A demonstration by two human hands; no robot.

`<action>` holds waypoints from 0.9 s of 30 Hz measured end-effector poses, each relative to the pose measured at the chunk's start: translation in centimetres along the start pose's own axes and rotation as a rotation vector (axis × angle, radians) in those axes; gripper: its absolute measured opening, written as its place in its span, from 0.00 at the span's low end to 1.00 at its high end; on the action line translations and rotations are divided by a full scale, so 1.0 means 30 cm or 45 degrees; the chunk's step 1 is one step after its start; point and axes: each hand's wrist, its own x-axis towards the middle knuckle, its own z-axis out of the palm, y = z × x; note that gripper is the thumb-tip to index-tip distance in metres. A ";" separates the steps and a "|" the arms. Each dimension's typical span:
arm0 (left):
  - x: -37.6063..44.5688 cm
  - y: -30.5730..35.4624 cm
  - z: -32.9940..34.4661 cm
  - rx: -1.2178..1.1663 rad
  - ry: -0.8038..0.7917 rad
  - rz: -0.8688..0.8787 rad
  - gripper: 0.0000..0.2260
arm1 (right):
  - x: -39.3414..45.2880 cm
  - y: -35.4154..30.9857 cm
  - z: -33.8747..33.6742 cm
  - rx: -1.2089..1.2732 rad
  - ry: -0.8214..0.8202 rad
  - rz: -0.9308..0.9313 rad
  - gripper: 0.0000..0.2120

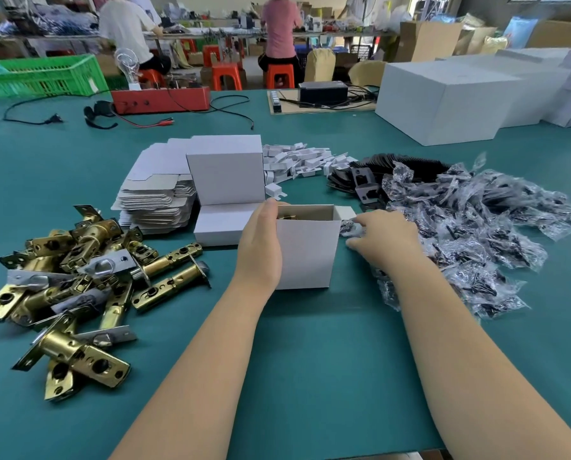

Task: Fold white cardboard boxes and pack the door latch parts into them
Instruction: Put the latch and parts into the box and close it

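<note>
Small white cardboard box [305, 254] upright mid-table, top open, brass part glinting inside. Left hand [260, 247] grips box's left wall, thumb over rim. Right hand [385, 239] beside box, fingers curled on clear screw packet [348, 227], apparently pinching it. Brass latches [75, 287] heaped left.

Teal table [310, 360]: latches [78, 287], boxes [307, 254], bags [469, 227]

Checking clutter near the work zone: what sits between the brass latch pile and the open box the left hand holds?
Head view: only bare green table lies between the brass latch pile and the open box; the left hand holds its left side.
</note>
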 end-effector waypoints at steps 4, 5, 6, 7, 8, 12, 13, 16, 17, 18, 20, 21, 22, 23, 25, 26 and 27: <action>-0.009 0.002 -0.001 0.029 0.014 0.014 0.27 | 0.022 0.018 0.022 0.079 0.109 -0.013 0.12; -0.010 0.002 -0.001 0.034 0.018 0.019 0.25 | 0.023 0.020 0.024 0.105 0.132 -0.012 0.11; -0.011 0.003 0.000 0.033 0.017 0.014 0.24 | 0.023 0.021 0.027 0.137 0.169 -0.013 0.11; -0.012 0.003 0.000 0.026 0.011 0.004 0.24 | 0.023 0.020 0.030 0.201 0.230 -0.017 0.11; -0.011 0.004 -0.001 0.014 0.005 -0.007 0.25 | 0.022 0.017 0.030 0.316 0.313 -0.022 0.11; -0.007 -0.001 -0.001 0.021 0.037 0.006 0.21 | -0.007 -0.008 -0.003 1.039 0.551 -0.025 0.09; -0.007 -0.002 -0.001 0.021 0.042 0.006 0.20 | -0.019 -0.017 -0.017 1.222 0.558 -0.038 0.08; -0.006 0.000 -0.001 0.022 0.044 -0.007 0.20 | -0.062 -0.045 -0.060 1.619 0.501 -0.172 0.08; -0.005 0.000 -0.001 0.032 0.048 -0.013 0.20 | -0.075 -0.058 -0.072 1.687 0.488 -0.232 0.08; -0.005 -0.001 -0.002 0.036 0.051 -0.018 0.20 | -0.086 -0.072 -0.083 1.758 0.484 -0.285 0.09; -0.005 -0.004 -0.002 0.034 0.046 -0.023 0.20 | -0.111 -0.102 -0.102 1.904 0.485 -0.389 0.08; -0.006 -0.006 -0.001 0.032 0.039 -0.018 0.20 | -0.125 -0.114 -0.107 1.937 0.490 -0.445 0.08; -0.005 -0.006 0.000 0.029 0.032 -0.009 0.20 | -0.138 -0.124 -0.111 1.910 0.502 -0.499 0.09; -0.005 -0.008 0.000 0.027 0.030 -0.001 0.20 | -0.148 -0.131 -0.112 1.820 0.525 -0.547 0.10; -0.004 -0.010 0.002 0.019 0.032 0.012 0.20 | -0.157 -0.138 -0.111 1.562 0.573 -0.642 0.12; -0.004 -0.010 0.003 0.011 0.036 0.019 0.20 | -0.158 -0.140 -0.111 1.441 0.578 -0.675 0.13; -0.004 -0.011 0.004 0.004 0.044 0.023 0.19 | -0.156 -0.142 -0.109 1.318 0.582 -0.704 0.13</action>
